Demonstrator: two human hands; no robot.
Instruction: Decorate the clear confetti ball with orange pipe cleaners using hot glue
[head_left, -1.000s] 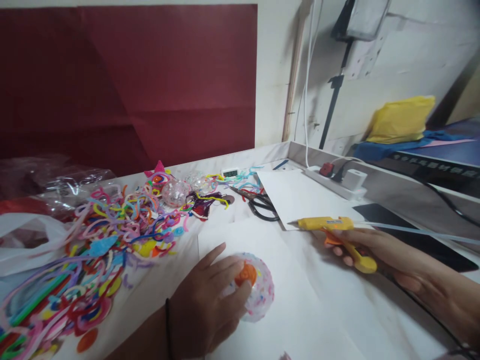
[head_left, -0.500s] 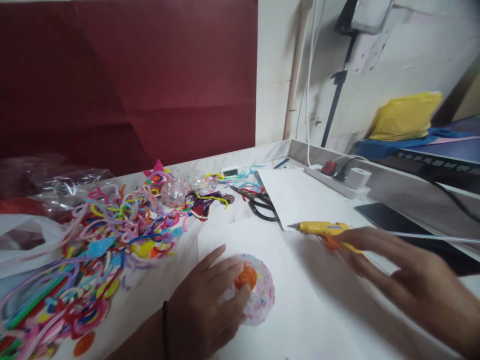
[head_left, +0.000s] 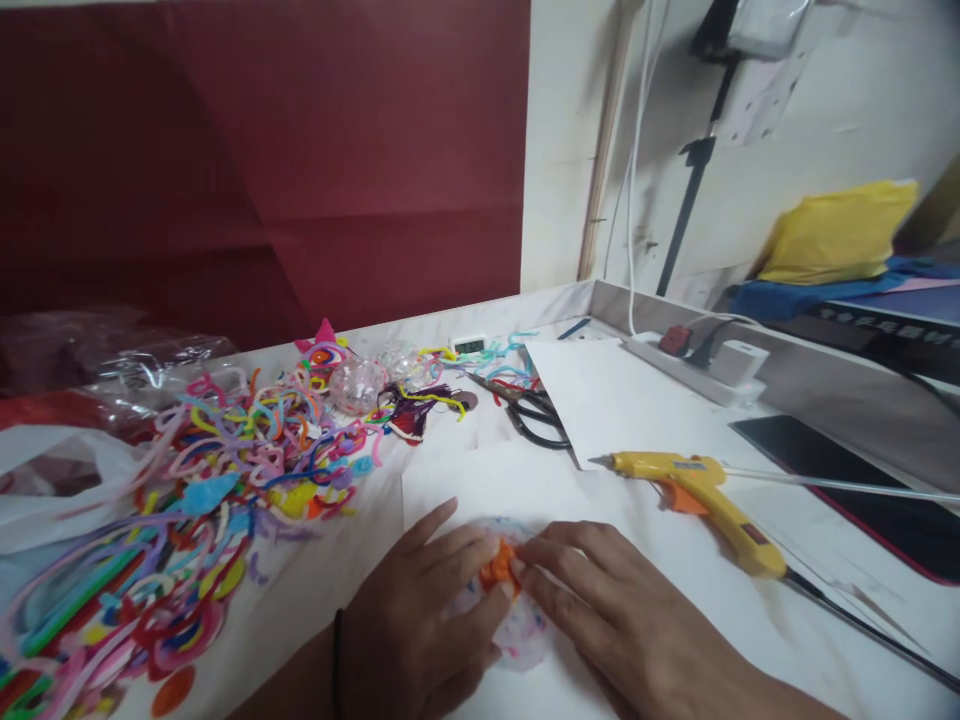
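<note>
A clear, rounded ball with coloured specks point(head_left: 523, 640) rests on white paper point(head_left: 435, 482), partly hidden by my hands. On top of it is a small orange piece point(head_left: 499, 566), whose exact kind I cannot make out. My left hand point(head_left: 431, 615) pinches this piece from the left, thumb and fingers closed on it. From the right, the fingertips of my right hand point(head_left: 611, 605) close on the same piece. The yellow glue gun point(head_left: 694, 478) lies on its side to the right, touched by neither hand, a clear glue stick point(head_left: 832, 482) in its rear.
Pipe cleaners and craft bits point(head_left: 255, 450) are heaped at left beside a plastic bag point(head_left: 67, 475). Scissors point(head_left: 536, 415), a small digital display point(head_left: 469, 347) and another speckled ball point(head_left: 358, 385) lie behind. A phone point(head_left: 847, 490) and power strip point(head_left: 690, 370) sit at right.
My right hand has let go of the glue gun, now lying on the table, and moved left to the orange piece. My left hand stays at the ball. The view has shifted slightly.
</note>
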